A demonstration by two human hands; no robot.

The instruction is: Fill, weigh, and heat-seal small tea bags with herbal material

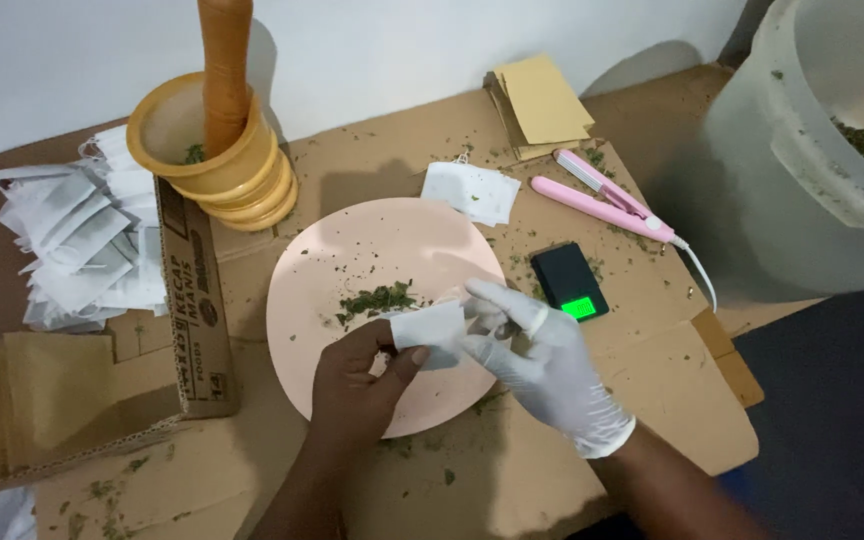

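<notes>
A small white filter bag (432, 333) is being pinched between both hands right over the near side of a round pink plate (352, 250). The bare left hand (357, 385) is clamped on the bag's lower left edge with thumb and fingers, while the right hand (542, 365), covered in a white glove, is gripped on the bag's right edge, fingers curled around it. A little heap of green crushed leaves (377, 298) is left on the plate just beyond the bag, pretty much touching distance from the fingertips. Further out, a yellow mortar (217, 165) with a wooden pestle (224, 70) stuck in it is parked at the plate's far left, a box of more white bags (82, 245) is set to the left, and a small black scale (569, 282) with a lit green screen plus a pink hair straightener (607, 205) are laid off to the right on the cardboard (512, 470).
</notes>
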